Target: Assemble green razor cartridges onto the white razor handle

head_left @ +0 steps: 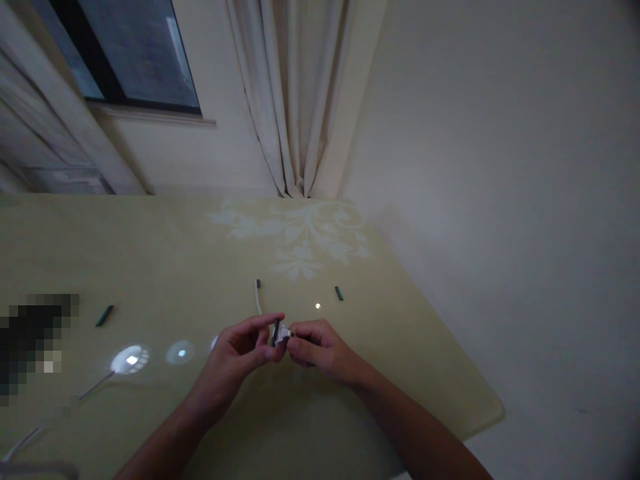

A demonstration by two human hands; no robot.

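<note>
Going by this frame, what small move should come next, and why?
Perhaps the right hand should gently wiggle the silvery piece while the left hand steadies the dark strip: each hand has its own pinch, the pieces sit together between them, and whether they're firmly joined is too small to tell.

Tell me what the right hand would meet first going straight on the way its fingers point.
The right hand would probably meet the small silvery piece, which it seems to touch, then the dark strip held in the left hand; depth is hard to judge in this view.
</note>
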